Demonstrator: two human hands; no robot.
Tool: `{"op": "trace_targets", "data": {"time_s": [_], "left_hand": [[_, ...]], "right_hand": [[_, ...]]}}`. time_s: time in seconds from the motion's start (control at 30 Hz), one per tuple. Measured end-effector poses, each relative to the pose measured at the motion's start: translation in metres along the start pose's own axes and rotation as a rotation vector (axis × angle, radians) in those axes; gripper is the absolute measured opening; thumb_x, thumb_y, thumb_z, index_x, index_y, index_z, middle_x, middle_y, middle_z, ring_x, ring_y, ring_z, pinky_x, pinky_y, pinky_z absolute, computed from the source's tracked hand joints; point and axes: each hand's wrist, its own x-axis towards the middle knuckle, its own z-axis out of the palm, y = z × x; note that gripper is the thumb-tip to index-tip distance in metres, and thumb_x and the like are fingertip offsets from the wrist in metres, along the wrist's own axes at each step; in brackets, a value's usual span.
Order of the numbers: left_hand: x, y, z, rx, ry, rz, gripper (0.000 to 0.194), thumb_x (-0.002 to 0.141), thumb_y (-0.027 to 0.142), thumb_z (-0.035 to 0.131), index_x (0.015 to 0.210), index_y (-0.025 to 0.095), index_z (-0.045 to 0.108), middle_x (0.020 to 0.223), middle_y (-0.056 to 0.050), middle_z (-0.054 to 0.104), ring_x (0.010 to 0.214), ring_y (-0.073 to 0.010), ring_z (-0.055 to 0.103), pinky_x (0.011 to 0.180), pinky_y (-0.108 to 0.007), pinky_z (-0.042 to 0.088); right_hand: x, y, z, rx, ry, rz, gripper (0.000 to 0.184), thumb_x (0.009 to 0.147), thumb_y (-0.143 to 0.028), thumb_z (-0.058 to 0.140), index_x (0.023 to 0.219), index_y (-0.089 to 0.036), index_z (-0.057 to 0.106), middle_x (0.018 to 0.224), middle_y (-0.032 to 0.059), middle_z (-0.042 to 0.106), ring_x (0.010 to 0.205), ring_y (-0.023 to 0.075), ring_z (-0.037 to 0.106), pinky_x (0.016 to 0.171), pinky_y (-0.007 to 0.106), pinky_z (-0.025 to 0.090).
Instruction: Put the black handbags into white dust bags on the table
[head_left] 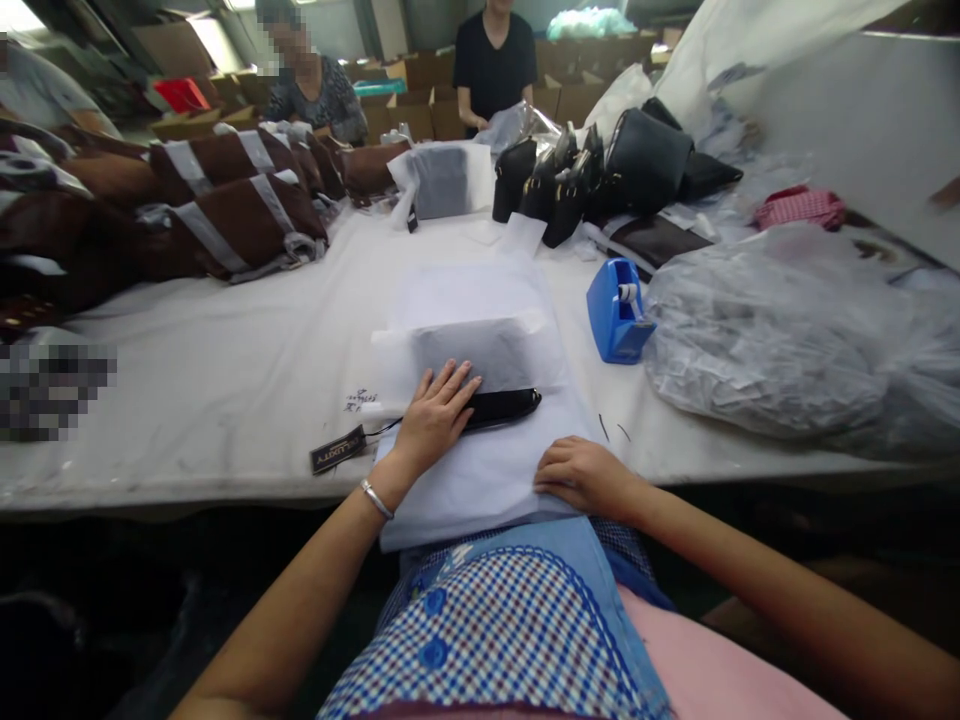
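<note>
My left hand point(439, 415) lies flat, fingers stretched out, across a flat black bag point(501, 407) partly covered by thin white tissue paper point(465, 347). The bag's dark shape shows through the paper, and its near edge is bare. A black hang tag point(337, 450) on a cord sticks out to the left. Under the bag lie white paper sheets point(480, 490) that reach to the table's front edge. At their right edge my right hand point(576, 472) rests with fingers curled closed on the paper; its fingertips are partly hidden.
A blue tape dispenser point(616, 312) stands to the right, beside a large clear plastic bag point(757, 340). Brown bags point(232, 220) are heaped at the left. Several black bags point(555, 190) and a paper-wrapped one point(442, 180) stand at the back, with people behind the table.
</note>
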Motion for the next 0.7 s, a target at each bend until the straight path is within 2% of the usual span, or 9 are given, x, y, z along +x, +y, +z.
{"op": "trace_targets", "data": {"time_s": [0.17, 0.27, 0.37, 0.47, 0.57, 0.63, 0.7], "left_hand": [[0.008, -0.001, -0.018, -0.111, -0.038, -0.053, 0.046, 0.096, 0.037, 0.046, 0.14, 0.022, 0.045, 0.149, -0.006, 0.041, 0.141, -0.0249, 0.032, 0.116, -0.048, 0.027], [0.016, -0.006, -0.033, -0.208, -0.101, -0.075, 0.047, 0.098, 0.045, 0.038, 0.138, 0.022, 0.048, 0.145, -0.004, 0.048, 0.139, -0.0229, 0.036, 0.115, -0.044, 0.03], [0.026, -0.014, -0.052, -0.295, -0.226, -0.078, 0.052, 0.1, 0.049, 0.026, 0.131, 0.021, 0.056, 0.143, -0.003, 0.05, 0.139, -0.0203, 0.037, 0.115, -0.039, 0.031], [0.036, -0.02, -0.073, -0.327, -0.406, -0.068, 0.057, 0.1, 0.052, 0.018, 0.126, 0.024, 0.06, 0.145, -0.002, 0.047, 0.139, -0.0203, 0.035, 0.115, -0.039, 0.031], [0.044, -0.021, -0.089, -0.299, -0.507, 0.017, 0.052, 0.096, 0.058, 0.031, 0.126, 0.027, 0.06, 0.146, -0.004, 0.047, 0.138, -0.0239, 0.037, 0.111, -0.04, 0.036], [0.046, -0.019, -0.09, -0.241, -0.48, 0.081, 0.05, 0.088, 0.058, 0.052, 0.123, 0.025, 0.061, 0.144, -0.006, 0.049, 0.135, -0.0267, 0.042, 0.108, -0.038, 0.041], [0.047, -0.017, -0.084, -0.159, -0.415, 0.083, 0.037, 0.084, 0.045, 0.064, 0.113, 0.021, 0.066, 0.139, -0.009, 0.054, 0.13, -0.0273, 0.049, 0.104, -0.037, 0.045]], "right_hand": [[0.014, -0.003, -0.023, 0.212, -0.038, 0.187, 0.023, 0.093, -0.036, 0.056, 0.088, -0.024, 0.075, 0.088, 0.0021, 0.073, 0.08, 0.0152, 0.066, 0.079, 0.027, 0.048], [0.025, -0.001, -0.04, 0.343, -0.008, 0.31, 0.027, 0.089, -0.042, 0.058, 0.086, -0.022, 0.075, 0.089, 0.0026, 0.074, 0.081, 0.0172, 0.067, 0.079, 0.027, 0.05], [0.039, 0.005, -0.056, 0.431, 0.007, 0.387, 0.032, 0.085, -0.047, 0.059, 0.086, -0.02, 0.076, 0.087, 0.0025, 0.075, 0.081, 0.0185, 0.066, 0.078, 0.028, 0.05], [0.054, 0.016, -0.068, 0.486, -0.012, 0.471, 0.037, 0.083, -0.05, 0.058, 0.087, -0.017, 0.075, 0.078, 0.0008, 0.073, 0.071, 0.0162, 0.063, 0.063, 0.024, 0.047], [0.068, 0.03, -0.076, 0.486, -0.007, 0.537, 0.042, 0.081, -0.053, 0.058, 0.086, -0.015, 0.075, 0.067, -0.0009, 0.067, 0.06, 0.0128, 0.057, 0.052, 0.022, 0.04], [0.074, 0.039, -0.082, 0.462, 0.009, 0.545, 0.042, 0.081, -0.054, 0.059, 0.085, -0.015, 0.074, 0.065, -0.0015, 0.065, 0.057, 0.012, 0.055, 0.05, 0.022, 0.038], [0.078, 0.042, -0.088, 0.413, 0.039, 0.538, 0.043, 0.083, -0.055, 0.056, 0.082, -0.016, 0.074, 0.064, -0.0011, 0.065, 0.057, 0.013, 0.057, 0.05, 0.023, 0.04]]}}
